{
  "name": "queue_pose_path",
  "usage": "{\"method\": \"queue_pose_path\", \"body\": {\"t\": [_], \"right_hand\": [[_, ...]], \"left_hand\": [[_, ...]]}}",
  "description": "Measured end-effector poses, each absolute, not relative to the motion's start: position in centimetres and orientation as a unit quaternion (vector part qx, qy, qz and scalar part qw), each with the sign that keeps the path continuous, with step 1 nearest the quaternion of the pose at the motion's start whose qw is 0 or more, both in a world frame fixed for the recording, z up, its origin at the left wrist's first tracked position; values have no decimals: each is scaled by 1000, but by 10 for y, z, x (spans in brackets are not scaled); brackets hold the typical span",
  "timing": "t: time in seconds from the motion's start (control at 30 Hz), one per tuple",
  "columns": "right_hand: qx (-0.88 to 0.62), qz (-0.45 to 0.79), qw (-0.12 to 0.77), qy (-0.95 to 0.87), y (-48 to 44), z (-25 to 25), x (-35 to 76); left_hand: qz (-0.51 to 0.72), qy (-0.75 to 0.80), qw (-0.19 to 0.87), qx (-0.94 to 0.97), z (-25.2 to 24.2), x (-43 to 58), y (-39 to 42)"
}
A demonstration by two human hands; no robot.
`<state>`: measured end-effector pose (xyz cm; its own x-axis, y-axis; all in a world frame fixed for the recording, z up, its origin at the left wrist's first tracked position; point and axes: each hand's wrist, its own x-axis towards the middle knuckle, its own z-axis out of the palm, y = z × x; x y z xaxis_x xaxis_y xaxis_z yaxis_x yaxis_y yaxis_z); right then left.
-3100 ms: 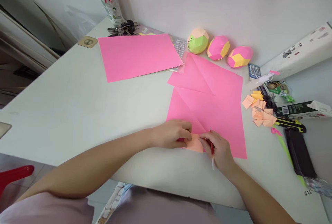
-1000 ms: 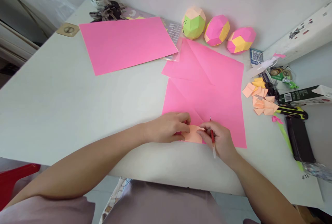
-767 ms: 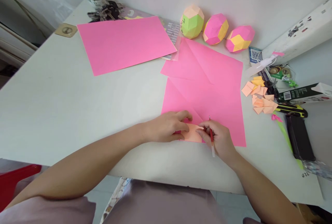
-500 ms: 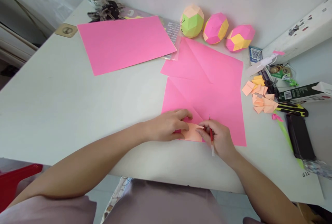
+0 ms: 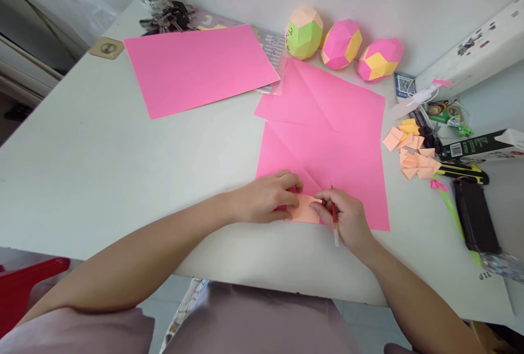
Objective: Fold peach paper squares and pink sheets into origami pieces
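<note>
A small peach paper piece (image 5: 305,210) lies on the near edge of a large pink sheet (image 5: 347,163). My left hand (image 5: 272,198) rests over its left part, fingers bent and spread, pressing on it. Between thumb and fingers my right hand (image 5: 346,220) pinches the paper's right corner. That hand also carries a thin red pen refill (image 5: 334,214), tucked between its fingers with the tip pointing away from me. The paper's left end is hidden under my left fingers.
Another pink sheet (image 5: 200,70) lies at the back left. Three faceted paper balls (image 5: 341,43) stand by the wall. Folded peach pieces (image 5: 417,163), a yellow-black cutter (image 5: 464,172), a black case (image 5: 476,216) and a carton (image 5: 483,145) are at the right. Keys (image 5: 170,18) lie behind.
</note>
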<state>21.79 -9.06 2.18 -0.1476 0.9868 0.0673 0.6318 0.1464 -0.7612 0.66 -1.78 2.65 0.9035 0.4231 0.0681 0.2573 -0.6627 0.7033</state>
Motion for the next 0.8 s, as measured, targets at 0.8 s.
{"method": "queue_pose_path", "body": {"t": [0.8], "right_hand": [[-580, 307, 304, -691, -92, 19, 218]], "left_hand": [[123, 187, 376, 899, 25, 6, -17]]}}
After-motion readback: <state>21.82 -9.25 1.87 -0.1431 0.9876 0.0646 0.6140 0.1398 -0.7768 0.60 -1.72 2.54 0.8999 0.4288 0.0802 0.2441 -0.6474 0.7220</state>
